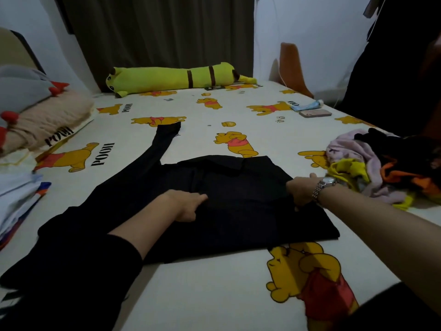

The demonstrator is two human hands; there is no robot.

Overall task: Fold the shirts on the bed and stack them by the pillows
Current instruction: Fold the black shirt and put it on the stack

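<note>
Two hands on a black shirt (229,211)

The left hand (183,204) lies flat, fingers straight and together. The right hand (301,189) pinches the shirt's edge.

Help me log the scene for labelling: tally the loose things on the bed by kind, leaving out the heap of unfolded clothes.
Black shirt being folded: 1
Yellow plush toy: 1
Phone: 1
Tube: 1
Pillow stack: 1
Folded clothes stack: 1
Total: 6
</note>
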